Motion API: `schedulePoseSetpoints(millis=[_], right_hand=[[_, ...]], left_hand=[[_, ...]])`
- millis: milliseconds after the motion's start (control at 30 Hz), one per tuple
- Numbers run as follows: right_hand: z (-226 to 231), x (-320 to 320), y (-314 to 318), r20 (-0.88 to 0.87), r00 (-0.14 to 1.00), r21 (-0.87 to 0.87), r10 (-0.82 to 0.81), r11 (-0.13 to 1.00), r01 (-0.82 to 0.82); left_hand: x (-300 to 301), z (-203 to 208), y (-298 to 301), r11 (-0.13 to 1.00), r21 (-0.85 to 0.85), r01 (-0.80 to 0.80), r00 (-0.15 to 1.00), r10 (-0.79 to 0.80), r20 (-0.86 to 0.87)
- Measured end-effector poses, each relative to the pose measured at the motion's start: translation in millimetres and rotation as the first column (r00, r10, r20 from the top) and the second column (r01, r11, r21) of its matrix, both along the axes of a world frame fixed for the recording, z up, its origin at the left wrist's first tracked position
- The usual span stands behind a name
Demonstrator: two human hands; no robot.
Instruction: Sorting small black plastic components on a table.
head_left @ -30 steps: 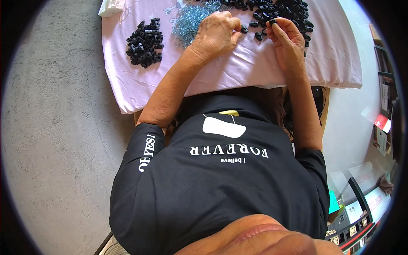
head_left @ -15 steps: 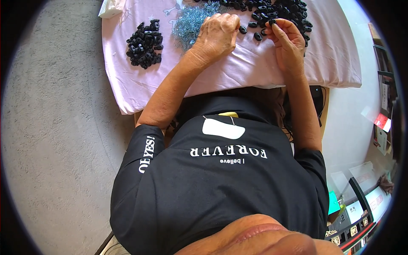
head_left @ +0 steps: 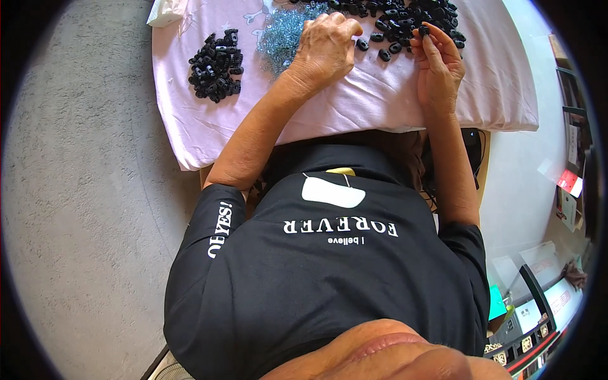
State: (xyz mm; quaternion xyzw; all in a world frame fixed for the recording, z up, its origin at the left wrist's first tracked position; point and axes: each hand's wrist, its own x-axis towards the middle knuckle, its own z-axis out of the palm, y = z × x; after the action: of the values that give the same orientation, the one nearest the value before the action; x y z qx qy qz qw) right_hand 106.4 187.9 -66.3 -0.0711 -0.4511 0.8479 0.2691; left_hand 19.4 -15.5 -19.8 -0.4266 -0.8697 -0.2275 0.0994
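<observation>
My right hand (head_left: 440, 73) pinches a small black plastic piece (head_left: 424, 30) between thumb and fingers, beside a pile of loose black pieces (head_left: 405, 12). These pieces are oval with holes, like cord-lock parts. Over the right edge of a glittering pale-blue heap (head_left: 278, 41) of tiny parts, perhaps small springs, rests my left hand (head_left: 324, 50). Its fingers are curled and pressed together; whatever they hold is too small or hidden to make out. A few single black pieces (head_left: 384, 55) lie between my hands. Another pile of black pieces (head_left: 215, 69), longer in shape, sits farther left.
A pale pink cloth (head_left: 354, 107) covers the table. At its far left corner stands a white box-like thing (head_left: 166, 11). Grey floor (head_left: 82, 190) lies to the left. On the right are shelves with boxes and papers (head_left: 570, 183).
My right hand has shifted right and slightly turned, with the black piece in its fingertips. My left hand's fingers have moved a little, staying beside the blue heap.
</observation>
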Motion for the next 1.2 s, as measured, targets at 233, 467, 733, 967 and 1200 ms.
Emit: schedulePoseSetpoints(millis=[233, 467, 733, 967, 1200], right_hand=[[-1, -1, 1, 0.04, 0.999, 0.077, -0.008, 0.997, 0.005], [0, -1, -3, 0.065, 0.998, 0.141, -0.014, 0.99, 0.005], [4, 0, -5, 0.107, 0.994, 0.192, 0.005, 0.981, -0.026], [-1, 1, -4, 0.079, 0.996, 0.182, 0.028, 0.982, -0.042], [2, 2, -6, 0.121, 0.992, 0.284, 0.022, 0.957, -0.056]], left_hand=[[-17, 6, 36, 0.99, 0.137, 0.014, 0.995, 0.0, -0.101], [-33, -4, 69, 0.991, 0.127, -0.04, 0.999, 0.036, 0.031], [-36, -12, 58, 0.994, 0.113, 0.008, 0.989, -0.024, 0.144], [-35, 0, 37, 0.999, -0.013, 0.039, 0.966, -0.035, 0.257], [-33, 1, 33, 0.999, -0.03, 0.037, 0.986, -0.032, 0.162]])
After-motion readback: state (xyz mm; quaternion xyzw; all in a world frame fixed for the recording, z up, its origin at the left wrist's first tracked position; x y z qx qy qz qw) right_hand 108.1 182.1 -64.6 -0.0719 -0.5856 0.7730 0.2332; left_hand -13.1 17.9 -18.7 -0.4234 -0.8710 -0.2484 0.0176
